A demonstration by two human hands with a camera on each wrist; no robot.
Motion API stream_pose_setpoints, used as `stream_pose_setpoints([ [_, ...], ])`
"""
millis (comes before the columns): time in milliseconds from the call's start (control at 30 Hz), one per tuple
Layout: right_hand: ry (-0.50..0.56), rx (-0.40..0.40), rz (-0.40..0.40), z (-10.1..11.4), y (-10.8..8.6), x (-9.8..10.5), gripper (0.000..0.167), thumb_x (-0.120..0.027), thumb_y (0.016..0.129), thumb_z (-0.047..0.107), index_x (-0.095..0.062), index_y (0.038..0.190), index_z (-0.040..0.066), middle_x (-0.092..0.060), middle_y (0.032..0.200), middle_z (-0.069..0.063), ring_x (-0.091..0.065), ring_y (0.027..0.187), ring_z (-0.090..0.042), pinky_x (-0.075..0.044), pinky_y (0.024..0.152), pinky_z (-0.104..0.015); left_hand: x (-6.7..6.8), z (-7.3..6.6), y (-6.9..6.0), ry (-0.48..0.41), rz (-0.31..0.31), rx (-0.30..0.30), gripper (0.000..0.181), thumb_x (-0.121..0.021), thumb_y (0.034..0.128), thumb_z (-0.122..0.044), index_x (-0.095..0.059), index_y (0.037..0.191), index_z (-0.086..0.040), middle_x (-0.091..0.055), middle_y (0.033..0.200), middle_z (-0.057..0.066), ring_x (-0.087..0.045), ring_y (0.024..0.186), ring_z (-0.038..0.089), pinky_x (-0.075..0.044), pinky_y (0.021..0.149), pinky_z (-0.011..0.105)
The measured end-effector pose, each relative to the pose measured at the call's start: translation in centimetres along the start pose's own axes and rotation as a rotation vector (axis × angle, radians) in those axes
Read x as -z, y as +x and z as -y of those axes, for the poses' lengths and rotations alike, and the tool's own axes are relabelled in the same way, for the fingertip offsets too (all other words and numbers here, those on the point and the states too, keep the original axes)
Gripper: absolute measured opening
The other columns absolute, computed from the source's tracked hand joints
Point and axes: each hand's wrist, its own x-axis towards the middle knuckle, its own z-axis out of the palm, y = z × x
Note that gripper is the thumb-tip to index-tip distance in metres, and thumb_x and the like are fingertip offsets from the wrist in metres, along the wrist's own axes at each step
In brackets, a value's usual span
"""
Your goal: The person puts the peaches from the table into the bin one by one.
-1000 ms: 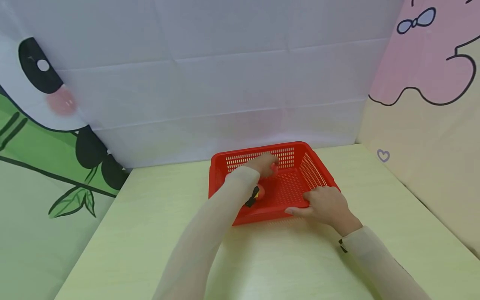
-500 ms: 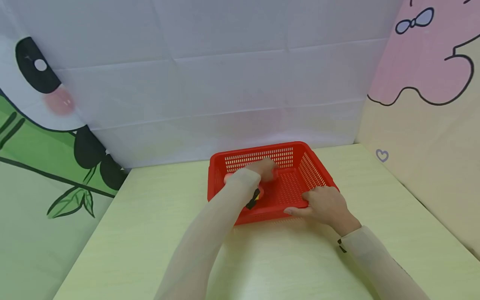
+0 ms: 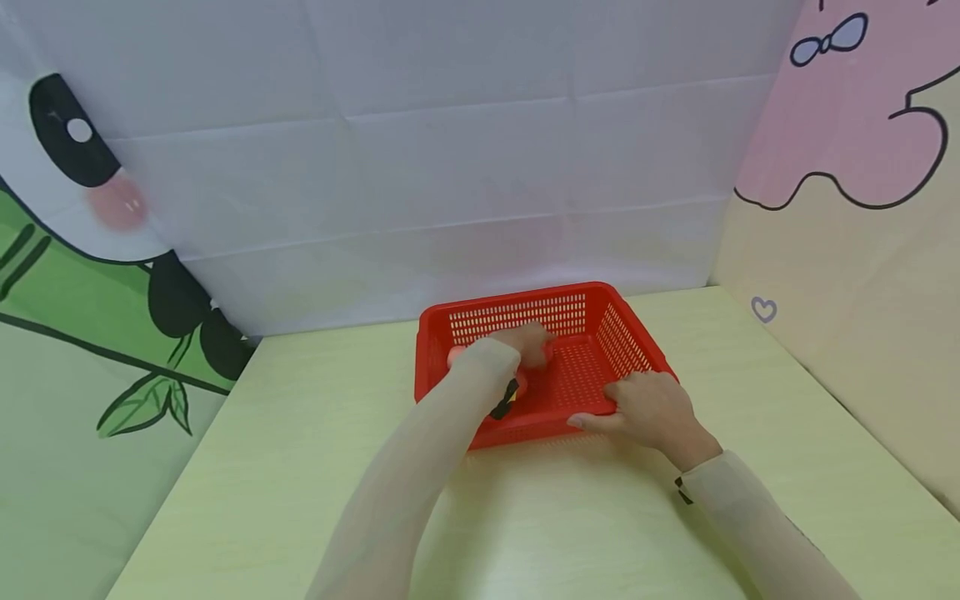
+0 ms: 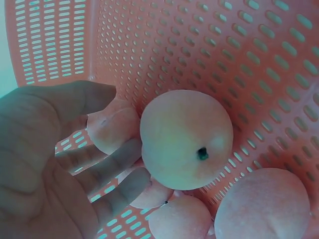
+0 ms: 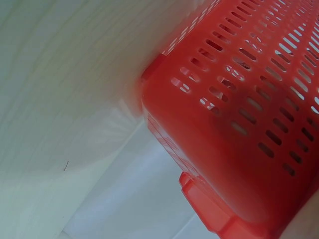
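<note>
Pale cloth (image 3: 450, 167) hangs beyond both hands as a backdrop, with a cartoon panel (image 3: 75, 367) in green and black on the left-hand side and a pink and cream panel (image 3: 840, 108) on the right-hand side. Light wood grain runs across the surface (image 3: 247, 458) beneath the hands.

A red basket (image 3: 517, 297) with slotted walls sits on the surface, under the left hand (image 3: 525, 343) and ahead of the right hand (image 3: 652, 408). The left hand reaches down inside it, its back to the head camera. From the wrist, its thumb and fingers are seen curved around a round fruit (image 4: 112, 124) low in the basket; how firmly they press cannot be told.

Just beside those fingertips is a fruit with a dark stem mark (image 4: 187, 139), looking largest from the left wrist. Two more fruits (image 4: 182, 219) lie near the lower fingers, and another fruit (image 4: 264, 206) lies farther out from them.

The right hand grips the basket's near right corner, thumb along the outside and fingers over the rim. Pale sleeves (image 3: 420, 467) reach to both wrists.
</note>
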Motion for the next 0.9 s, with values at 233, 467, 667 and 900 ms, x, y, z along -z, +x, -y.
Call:
stream_pose_setpoints([
  [233,-0.012,-0.005,0.003,0.0,0.1,-0.1,0.066,-0.071,0.087,0.072,-0.041,0.058,0.021,-0.030,0.054,0.008,-0.032,0.052,-0.008,-0.029,0.052,-0.029,-0.2,0.5,-0.1,-0.121,0.019,0.055,0.050,-0.073,0.1016,-0.019,-0.063,0.150,-0.031,-0.064,0.120,0.002,-0.058,0.115,0.024,-0.060,0.073,0.038],
  [467,-0.019,-0.002,0.006,0.0,0.2,-0.1,0.066,-0.070,0.088,0.072,-0.043,0.059,0.020,-0.033,0.054,0.007,-0.034,0.052,-0.009,-0.030,0.052,-0.029,-0.2,0.7,-0.4,-0.108,0.027,0.055,0.046,-0.068,0.1050,-0.027,-0.060,0.150,-0.033,-0.061,0.123,0.000,-0.054,0.119,0.024,-0.059,0.079,0.039],
  [667,-0.016,-0.007,0.019,0.1,0.2,0.0,0.066,-0.069,0.088,0.074,-0.044,0.059,0.020,-0.034,0.054,0.007,-0.035,0.053,-0.009,-0.031,0.053,-0.029,0.0,0.6,-1.1,-0.157,0.042,0.025,0.045,-0.066,0.1068,-0.022,-0.060,0.151,-0.030,-0.060,0.124,0.003,-0.054,0.119,0.024,-0.060,0.078,0.038],
  [900,-0.019,-0.024,0.045,0.2,0.1,0.1,0.065,-0.069,0.088,0.073,-0.045,0.060,0.021,-0.036,0.053,0.007,-0.038,0.053,-0.009,-0.033,0.054,-0.030,0.3,0.9,-0.2,0.052,-0.001,-0.062,0.054,-0.056,0.1081,-0.021,-0.049,0.161,-0.026,-0.043,0.156,0.005,-0.042,0.139,0.023,-0.049,0.109,0.044],
])
